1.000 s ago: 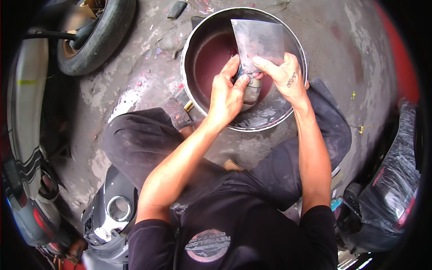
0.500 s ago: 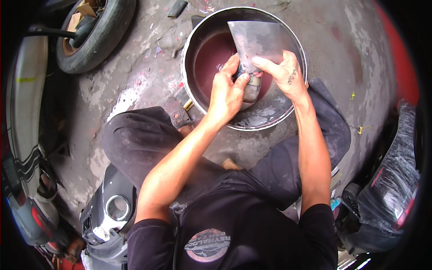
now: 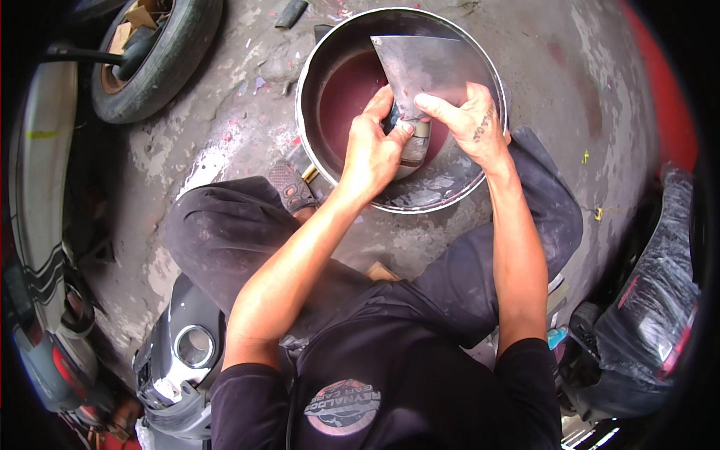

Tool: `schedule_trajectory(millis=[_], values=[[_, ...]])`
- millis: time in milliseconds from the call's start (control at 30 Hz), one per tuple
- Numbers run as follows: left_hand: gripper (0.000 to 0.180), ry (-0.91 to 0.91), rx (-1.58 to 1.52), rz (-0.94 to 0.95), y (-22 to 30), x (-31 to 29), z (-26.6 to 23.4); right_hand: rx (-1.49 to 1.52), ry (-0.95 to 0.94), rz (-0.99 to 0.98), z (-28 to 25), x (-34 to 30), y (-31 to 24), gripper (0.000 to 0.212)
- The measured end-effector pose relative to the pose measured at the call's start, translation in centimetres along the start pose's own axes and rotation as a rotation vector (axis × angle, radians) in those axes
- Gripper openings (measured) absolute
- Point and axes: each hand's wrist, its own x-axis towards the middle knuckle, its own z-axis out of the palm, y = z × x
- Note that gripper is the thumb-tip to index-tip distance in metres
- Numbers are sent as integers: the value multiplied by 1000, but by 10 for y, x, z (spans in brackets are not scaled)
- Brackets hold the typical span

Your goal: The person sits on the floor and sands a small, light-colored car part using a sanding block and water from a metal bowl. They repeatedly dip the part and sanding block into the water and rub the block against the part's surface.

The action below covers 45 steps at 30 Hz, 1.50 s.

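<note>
Panel (image 3: 424,71), grey and flat, is over a round basin (image 3: 435,193) containing reddish liquid (image 3: 341,112). Right hand (image 3: 478,127) pinches its lower right part, thumb on top. Left hand (image 3: 375,146) curls at its lower left; fingers partly hidden, grip unclear.

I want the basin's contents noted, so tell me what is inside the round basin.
The round basin holds reddish liquid. The left hand, right hand and grey panel hide part of the inside; whatever lies beneath them, or under the surface, cannot be seen.
</note>
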Motion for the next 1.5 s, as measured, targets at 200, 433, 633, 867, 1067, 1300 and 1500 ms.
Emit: schedule_trajectory(millis=[200,433,633,867,1067,1300,1500], values=[[63,69,120,83,-14,4,4,165,92,30,1,-1,6,27],[62,67,92,67,-13,3,5,39,66,32,1,2,3,30],[60,47,100,60,-11,3,3,-26,30,24,2,4,-2,30],[56,43,36,78,-20,5,5,59,30,30,3,5,-1,27],[55,10,46,58,4,1,0,-9,12,-7,3,4,-4,28],[57,24,40,7,-2,2,3,60,53,31,3,3,1,28],[61,13,18,62,2,1,0,-47,20,-16,8,3,-3,27]])
